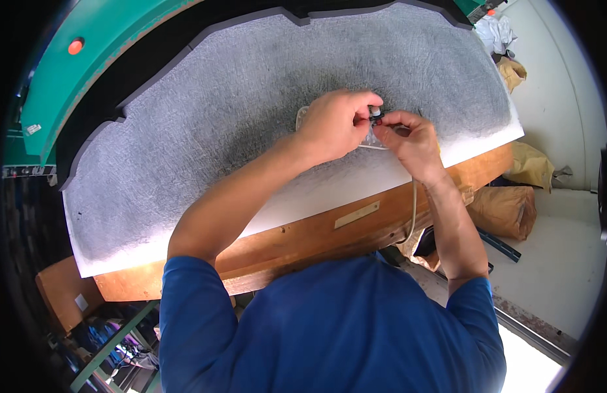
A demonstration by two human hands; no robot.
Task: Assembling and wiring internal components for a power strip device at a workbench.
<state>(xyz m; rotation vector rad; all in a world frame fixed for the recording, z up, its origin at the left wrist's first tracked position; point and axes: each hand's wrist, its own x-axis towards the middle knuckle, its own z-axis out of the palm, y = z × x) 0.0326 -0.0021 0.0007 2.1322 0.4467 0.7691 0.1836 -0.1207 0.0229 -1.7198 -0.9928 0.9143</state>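
Note:
My left hand [336, 126] and my right hand [413, 143] meet over the grey, worn work surface. Between their fingertips is a small part [376, 113] with a white end and black and red bits; its kind is too small to tell. The fingers of both hands are closed in a pinch on it. Below, partly hidden by the hands, lies a clear, whitish plastic piece [375, 139]. A pale cord [415, 203] runs from near my right hand down over the table's front edge.
A wooden beam [303, 242] fronts the table. Behind the surface curve a black edge strip [244, 21] and a green machine frame [113, 33] with a red button [75, 46]. Brown paper bags [503, 211] and a dark metal bar [500, 245] lie at right.

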